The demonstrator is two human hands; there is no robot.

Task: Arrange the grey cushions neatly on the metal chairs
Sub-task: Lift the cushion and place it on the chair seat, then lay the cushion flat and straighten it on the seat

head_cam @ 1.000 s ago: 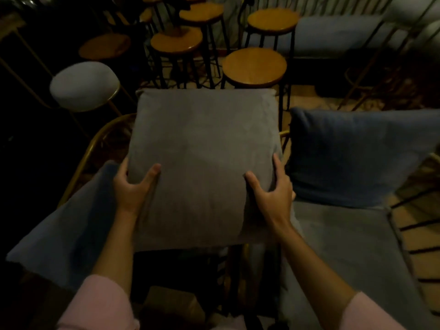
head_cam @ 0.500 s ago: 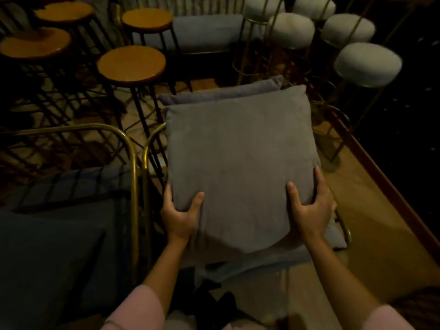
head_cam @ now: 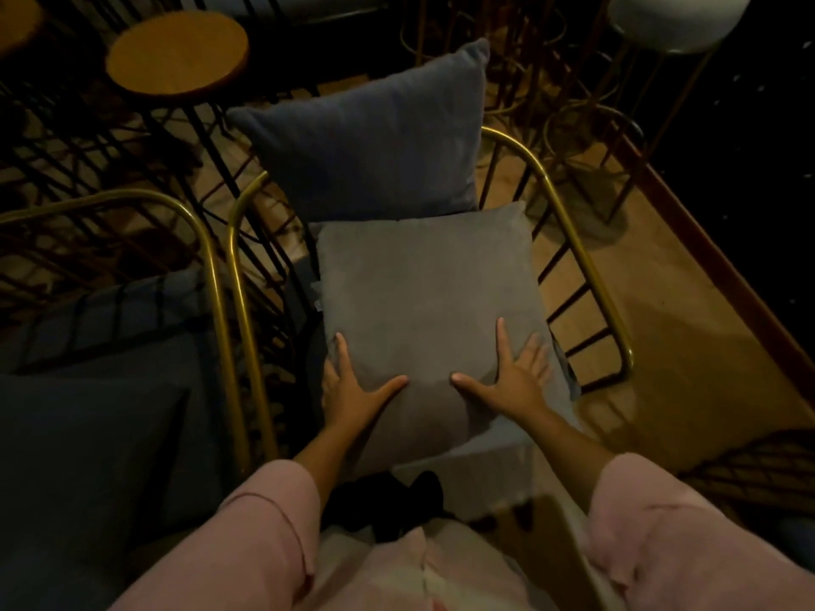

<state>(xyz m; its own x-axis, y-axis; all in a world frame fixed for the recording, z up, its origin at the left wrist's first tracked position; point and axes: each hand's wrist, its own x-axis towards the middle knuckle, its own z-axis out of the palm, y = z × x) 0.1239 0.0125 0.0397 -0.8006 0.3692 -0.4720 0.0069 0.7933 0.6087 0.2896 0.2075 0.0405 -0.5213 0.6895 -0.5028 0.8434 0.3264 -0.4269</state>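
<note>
A: Where does the cushion point(head_cam: 423, 310) sit?

B: Flat on the seat of the chair point(head_cam: 586, 266) at the centre of the view, its far edge touching the back cushion point(head_cam: 375, 147) that leans upright at 12 o'clock. Its near edge overhangs the paler seat pad point(head_cam: 485, 474) at 6 o'clock.

A: And the hands?

B: Both lie on top of it, near the front. The left hand point(head_cam: 353, 390) is at 7 o'clock with fingers spread wide, some curling over the left edge. The right hand point(head_cam: 511, 377) is at 5 o'clock, fingers fanned flat. Neither grips anything; they press or smooth.

A: What might go wrong?

B: The cushion looks slightly skewed, its near corner drooping past the pad. If the hands lift off now, it may tip forward and slide to the floor, since the weight hangs at the front. A hard push toward 12 o'clock could also knock the back cushion over the rail, as only its lower edge appears braced.

A: Does the chair hold anything else?

B: Between its brass arms, only those two cushions and the pad. The neighbouring chair point(head_cam: 207, 266) at 9 o'clock holds a dark seat pad; the light is too dim to tell more. A wooden stool point(head_cam: 176, 52) at 11 o'clock carries nothing.
</note>
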